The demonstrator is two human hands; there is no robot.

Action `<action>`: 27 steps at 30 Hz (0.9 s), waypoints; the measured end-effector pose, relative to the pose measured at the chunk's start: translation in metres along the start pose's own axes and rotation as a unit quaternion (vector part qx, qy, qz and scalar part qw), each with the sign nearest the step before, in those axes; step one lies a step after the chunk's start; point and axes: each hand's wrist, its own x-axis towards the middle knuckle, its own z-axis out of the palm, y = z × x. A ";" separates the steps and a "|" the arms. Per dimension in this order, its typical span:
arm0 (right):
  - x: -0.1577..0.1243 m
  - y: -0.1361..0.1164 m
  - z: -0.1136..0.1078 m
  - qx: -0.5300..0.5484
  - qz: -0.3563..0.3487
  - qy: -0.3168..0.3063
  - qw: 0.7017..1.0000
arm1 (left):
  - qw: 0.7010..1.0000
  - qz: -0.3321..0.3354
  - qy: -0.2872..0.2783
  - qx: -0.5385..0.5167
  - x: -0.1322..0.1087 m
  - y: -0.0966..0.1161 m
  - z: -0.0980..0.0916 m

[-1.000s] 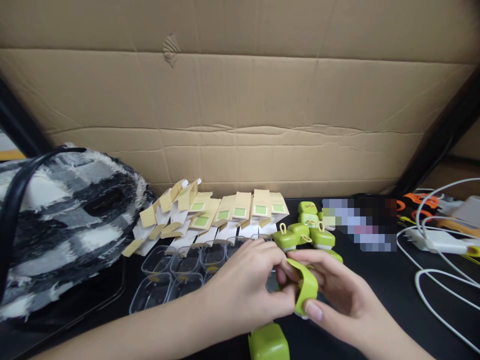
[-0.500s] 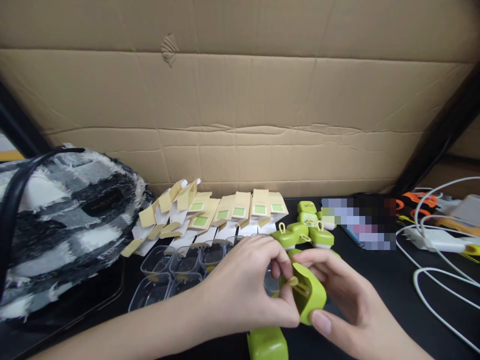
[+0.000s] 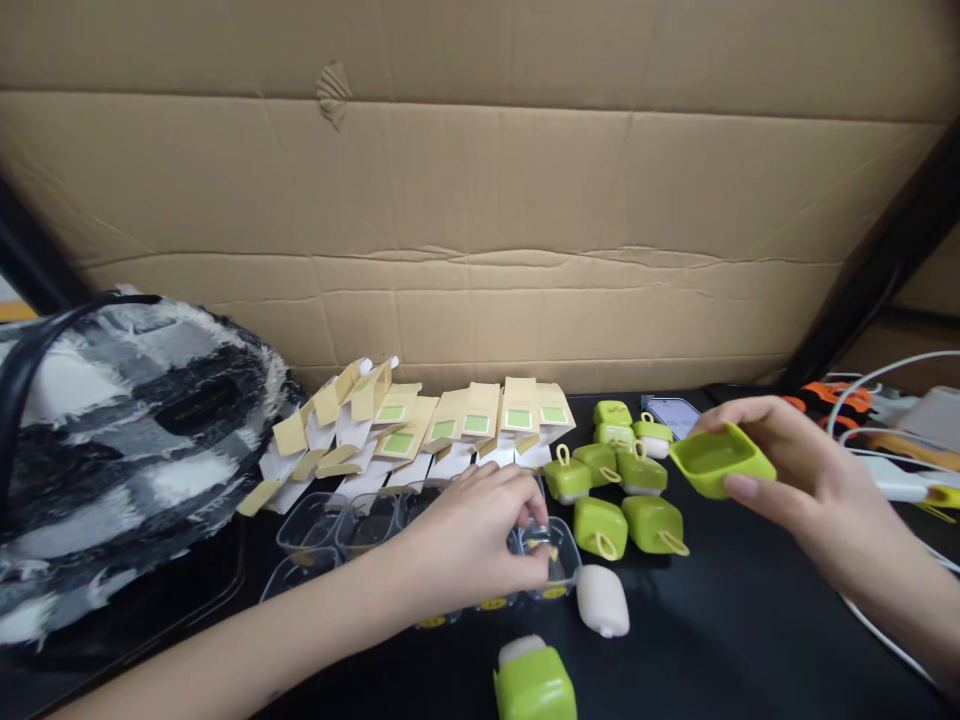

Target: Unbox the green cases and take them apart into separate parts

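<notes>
Holding: right hand pinches an empty green silicone cover at center right of the frame, open side up, lifted off the worktop
Left hand: left hand has its fingertips curled into a clear plastic tray near bottom center; can't tell if it's actually gripping anything in there
Bare piece: a pale rounded case lies uncovered just right of that tray
Done pile: a bunch of green covered cases sit grouped in the middle, looks like finished ones, plus one more green case at the bottom edge
Left to do: my guess, several empty clear trays and the folded card boxes behind them look unfilled, so packing is barely started
Side stuff: fuzzy plaid bag at left, white cables at right
</notes>
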 end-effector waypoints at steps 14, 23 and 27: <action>0.008 0.039 -0.027 -0.247 0.080 -0.144 0.955 | 0.957 0.114 -0.251 0.092 -0.034 0.029 -0.038; 0.004 0.062 -0.007 -0.322 0.105 -0.174 0.925 | 0.933 0.089 -0.329 0.116 -0.030 0.040 -0.031; 0.003 0.051 -0.008 -0.330 0.097 -0.164 0.925 | 0.940 0.106 -0.305 0.111 -0.033 0.033 -0.025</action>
